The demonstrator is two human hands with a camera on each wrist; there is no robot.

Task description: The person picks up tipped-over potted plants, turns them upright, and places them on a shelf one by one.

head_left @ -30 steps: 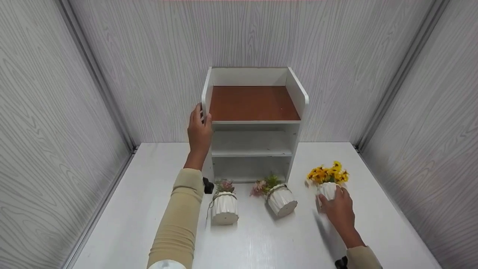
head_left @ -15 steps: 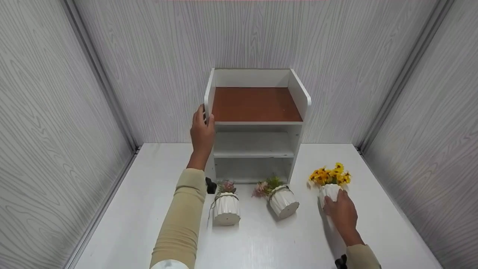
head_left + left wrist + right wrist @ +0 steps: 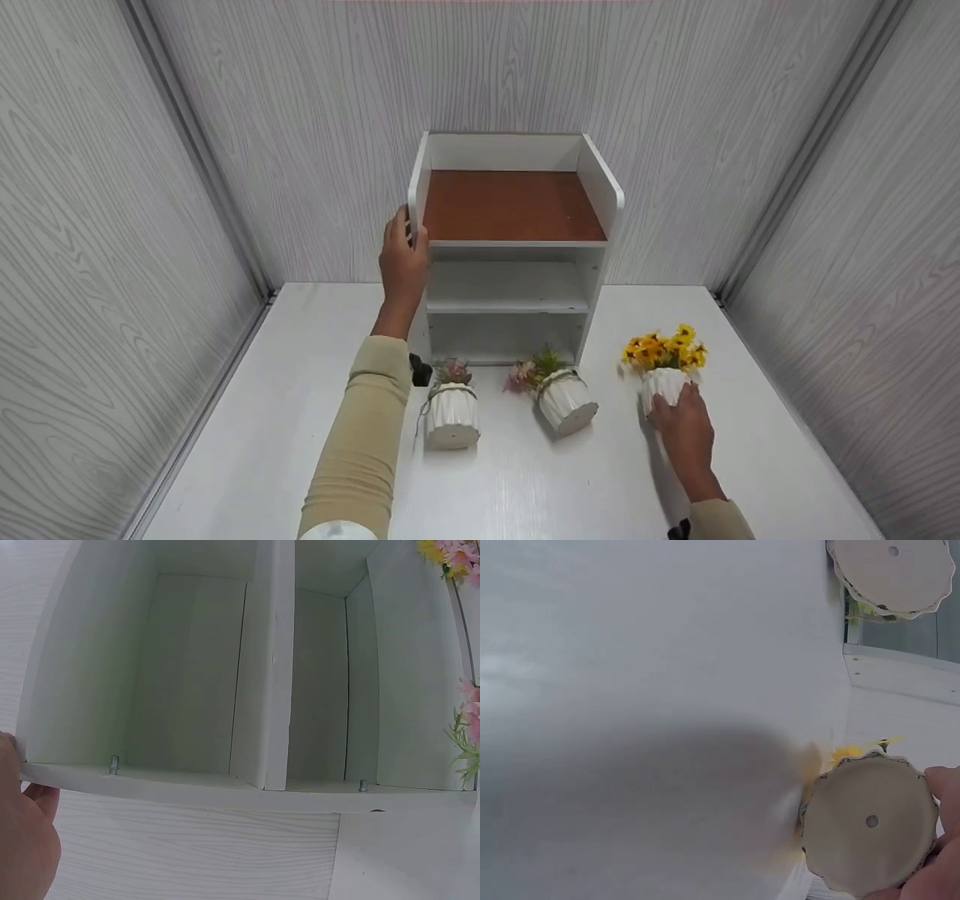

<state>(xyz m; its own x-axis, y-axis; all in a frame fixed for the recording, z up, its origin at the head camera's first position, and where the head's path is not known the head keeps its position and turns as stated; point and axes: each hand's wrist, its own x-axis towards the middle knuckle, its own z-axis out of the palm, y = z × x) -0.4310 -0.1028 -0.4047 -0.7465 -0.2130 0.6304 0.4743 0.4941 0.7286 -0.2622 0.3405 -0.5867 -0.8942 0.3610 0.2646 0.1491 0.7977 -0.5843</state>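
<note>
Only right wrist: gripped pot's underside (image 3: 870, 847).

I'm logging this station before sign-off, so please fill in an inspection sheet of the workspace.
Surface: white table, slightly shiny.
Job's things: white shelf unit with brown top; left pink-flowered pot and middle pink-flowered pot, both on their sides before it, bases toward the person; yellow-flowered pot on the right.
Clutter: nothing seen.
Hands: left hand grips the unit's left side panel; right hand holds the yellow-flowered pot, its contact with the table unclear.
Cables: nothing seen.
Surroundings: pale wood-grain walls on three sides, grey strips at the corners.
</note>
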